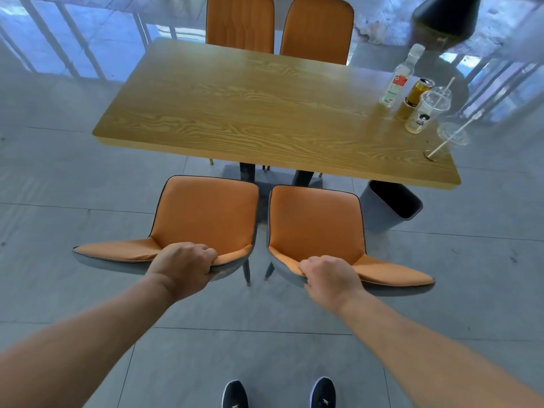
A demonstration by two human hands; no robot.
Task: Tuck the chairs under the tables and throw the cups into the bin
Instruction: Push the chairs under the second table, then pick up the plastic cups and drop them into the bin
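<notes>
Two orange chairs stand side by side in front of a wooden table [235, 107], their seats outside its near edge. My left hand [184, 266] grips the top of the left chair's [203, 210] backrest. My right hand [329, 276] grips the top of the right chair's [315, 219] backrest. At the table's right end stand a clear plastic cup with a straw and printed label [425, 113] and a second clear cup with a straw [447, 139]. A grey bin [388, 206] sits on the floor under the table's right corner.
A clear bottle with a red label [397, 81] and a yellow can [415, 94] stand by the cups. Two more orange chairs [240, 23] [318, 29] sit tucked at the far side. Railings run along the left and right. My shoes [279, 393] are on grey tiles.
</notes>
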